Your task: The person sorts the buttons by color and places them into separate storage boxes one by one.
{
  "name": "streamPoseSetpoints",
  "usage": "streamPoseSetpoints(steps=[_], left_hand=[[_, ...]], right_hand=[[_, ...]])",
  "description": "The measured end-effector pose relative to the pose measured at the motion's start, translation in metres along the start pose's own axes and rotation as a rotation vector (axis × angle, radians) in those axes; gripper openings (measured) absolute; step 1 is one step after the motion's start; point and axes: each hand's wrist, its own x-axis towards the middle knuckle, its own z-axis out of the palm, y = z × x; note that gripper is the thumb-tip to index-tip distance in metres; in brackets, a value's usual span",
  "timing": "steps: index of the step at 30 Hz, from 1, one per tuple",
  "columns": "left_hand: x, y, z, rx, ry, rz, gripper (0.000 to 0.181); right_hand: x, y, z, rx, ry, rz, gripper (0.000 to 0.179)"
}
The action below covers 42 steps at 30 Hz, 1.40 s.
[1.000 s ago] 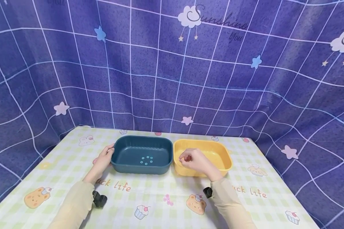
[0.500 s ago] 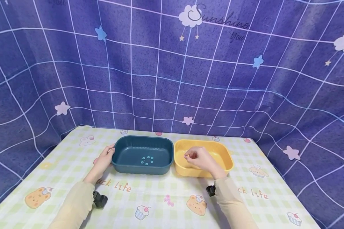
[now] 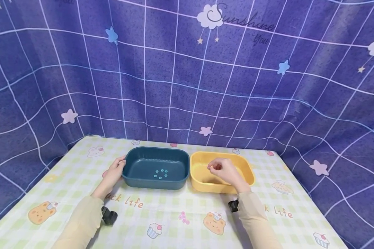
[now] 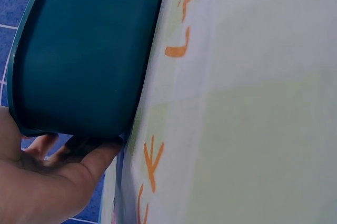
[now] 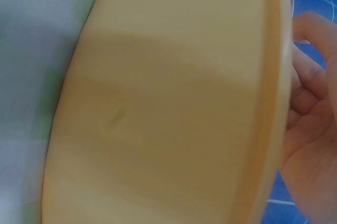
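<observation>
A dark teal rectangular bin [image 3: 140, 183] stands on the table, with several small light-blue round pieces [image 3: 160, 177] in a ring on its floor. My left hand [image 3: 114, 170] rests against the bin's left end. In the left wrist view, its thumb [image 4: 102, 158] lies at the lower corner and the other fingers are partly hidden behind the bin. My right hand [image 3: 225, 170] is over the yellow bin [image 3: 202, 186], thumb and index fingertips brought together. Whether something small sits between them I cannot tell. The right wrist view shows the yellow wall hiding those fingertips.
The two bins stand side by side, their near ends almost meeting. A checked tablecloth [image 3: 168, 211] printed with cupcakes and bears covers the table. Behind it hangs a blue grid-patterned curtain [image 3: 162, 93]. Each forearm carries a black wrist device [image 3: 109, 216].
My right hand has shifted rightward over the yellow bin, from its left end toward its middle. The left hand stays against the teal bin, and the round pieces keep their arrangement.
</observation>
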Motion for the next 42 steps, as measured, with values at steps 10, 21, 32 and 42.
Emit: streamPoseSetpoints(steps=[10, 21, 32, 42], left_hand=[[-0.001, 0.000, 0.000, -0.015, 0.000, -0.010, 0.054], [0.001, 0.001, -0.001, -0.013, -0.001, -0.008, 0.054], [-0.003, 0.000, 0.000, -0.011, -0.014, -0.006, 0.055], [-0.003, 0.000, 0.000, -0.018, -0.023, -0.002, 0.055]], right_hand=[[-0.005, 0.016, -0.001, -0.040, 0.028, 0.079, 0.008], [-0.007, 0.022, -0.006, -0.048, 0.051, 0.087, 0.006], [-0.009, 0.025, -0.007, -0.064, 0.046, 0.096, 0.009], [-0.009, 0.033, -0.010, -0.110, 0.085, 0.122, 0.009]])
